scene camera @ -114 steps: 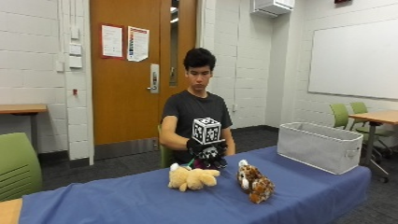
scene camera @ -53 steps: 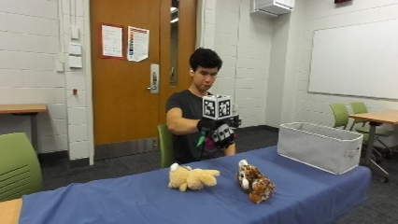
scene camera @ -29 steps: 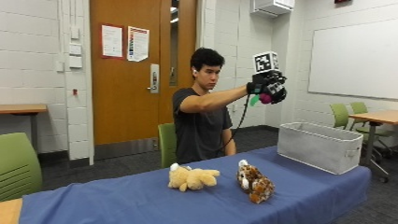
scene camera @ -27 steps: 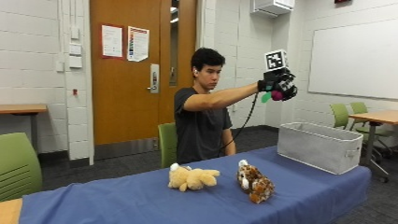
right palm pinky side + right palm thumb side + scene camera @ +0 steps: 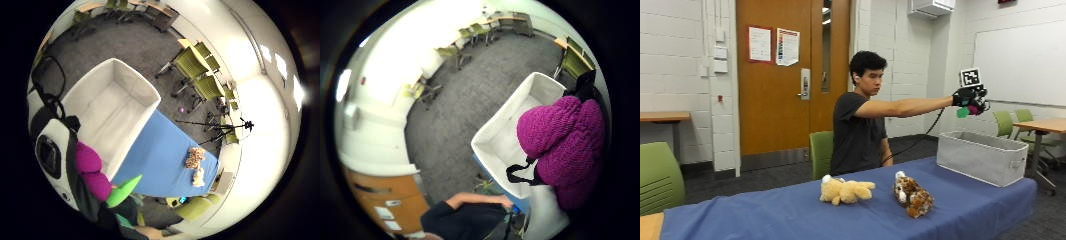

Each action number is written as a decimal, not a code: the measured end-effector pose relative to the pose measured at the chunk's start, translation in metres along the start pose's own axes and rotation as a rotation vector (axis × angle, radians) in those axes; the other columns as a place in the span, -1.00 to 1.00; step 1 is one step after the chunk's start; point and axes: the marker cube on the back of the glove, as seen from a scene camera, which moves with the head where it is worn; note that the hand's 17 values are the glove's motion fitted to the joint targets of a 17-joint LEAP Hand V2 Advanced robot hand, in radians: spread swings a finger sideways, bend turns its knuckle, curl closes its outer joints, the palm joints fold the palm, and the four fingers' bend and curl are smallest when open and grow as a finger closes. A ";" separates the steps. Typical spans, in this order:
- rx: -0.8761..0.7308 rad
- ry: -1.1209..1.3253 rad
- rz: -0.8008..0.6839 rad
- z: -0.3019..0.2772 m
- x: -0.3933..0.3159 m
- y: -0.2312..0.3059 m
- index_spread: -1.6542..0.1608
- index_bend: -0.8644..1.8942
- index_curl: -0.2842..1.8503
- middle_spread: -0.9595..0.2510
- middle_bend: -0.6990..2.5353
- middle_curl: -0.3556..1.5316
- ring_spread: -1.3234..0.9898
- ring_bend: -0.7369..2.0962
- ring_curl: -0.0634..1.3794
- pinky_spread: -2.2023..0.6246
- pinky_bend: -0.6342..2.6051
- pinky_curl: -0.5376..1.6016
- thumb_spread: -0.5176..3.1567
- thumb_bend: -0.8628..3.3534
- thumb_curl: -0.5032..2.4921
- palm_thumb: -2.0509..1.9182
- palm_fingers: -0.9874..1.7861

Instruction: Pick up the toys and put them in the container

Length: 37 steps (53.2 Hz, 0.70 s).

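Outside view: your right hand (image 5: 967, 96) grips a purple-and-green toy (image 5: 966, 110), arm stretched level, high above the grey bin (image 5: 981, 156). Toy's green tip (image 5: 122, 191) points away from the glove; its long axis cannot be told. Bin's long axis runs along the blue table (image 5: 773, 215). Tan plush (image 5: 843, 190) and spotted plush (image 5: 913, 196) lie near each other mid-table.

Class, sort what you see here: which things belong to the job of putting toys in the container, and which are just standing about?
Job: purple and green knitted toy gripped in the gloved right hand; grey fabric container; tan plush toy; brown spotted plush toy.

Standing about: green chairs; whiteboard; wooden door.
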 end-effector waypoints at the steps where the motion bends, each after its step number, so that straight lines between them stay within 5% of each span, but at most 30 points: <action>1: -0.006 0.014 -0.015 0.003 0.001 0.000 0.35 -0.23 0.17 -0.03 -0.05 0.06 -0.21 0.32 -0.24 0.21 -0.14 -0.15 -0.37 -0.58 -0.05 0.38 0.55; 8: -0.106 0.099 0.195 0.023 0.014 0.000 0.35 -0.32 0.15 -0.05 -0.11 0.04 -0.21 0.33 -0.24 0.23 -0.11 -0.14 -0.30 -0.63 -0.08 0.30 0.43; 10: -0.125 0.096 0.213 0.025 0.020 0.003 0.38 -0.35 0.13 -0.01 -0.14 0.03 -0.22 0.33 -0.23 0.27 -0.17 -0.14 -0.24 -0.67 -0.15 0.19 0.08; 11: -0.120 0.077 0.221 0.024 0.021 0.004 0.43 -0.38 0.12 0.12 -0.23 0.00 -0.18 0.25 -0.25 0.31 -0.15 -0.10 -0.25 -0.70 -0.18 0.10 -0.28; 12: -0.110 0.052 0.229 0.023 0.021 0.004 0.46 -0.34 0.14 0.17 -0.24 0.02 -0.15 0.23 -0.19 0.32 -0.11 -0.05 -0.24 -0.69 -0.20 0.07 -0.36; 26: -0.049 -0.017 0.178 -0.003 -0.019 0.019 0.59 -0.30 -0.14 0.49 -0.33 -0.11 -0.05 0.02 -0.48 0.44 -0.10 -0.16 -0.19 -0.64 -0.35 -0.02 -0.34; 37: -0.052 0.285 0.397 -0.029 0.104 0.083 0.61 -0.27 -0.21 0.51 -0.35 -0.13 -0.04 0.00 -0.50 0.46 -0.12 -0.17 -0.18 -0.64 -0.43 -0.03 -0.32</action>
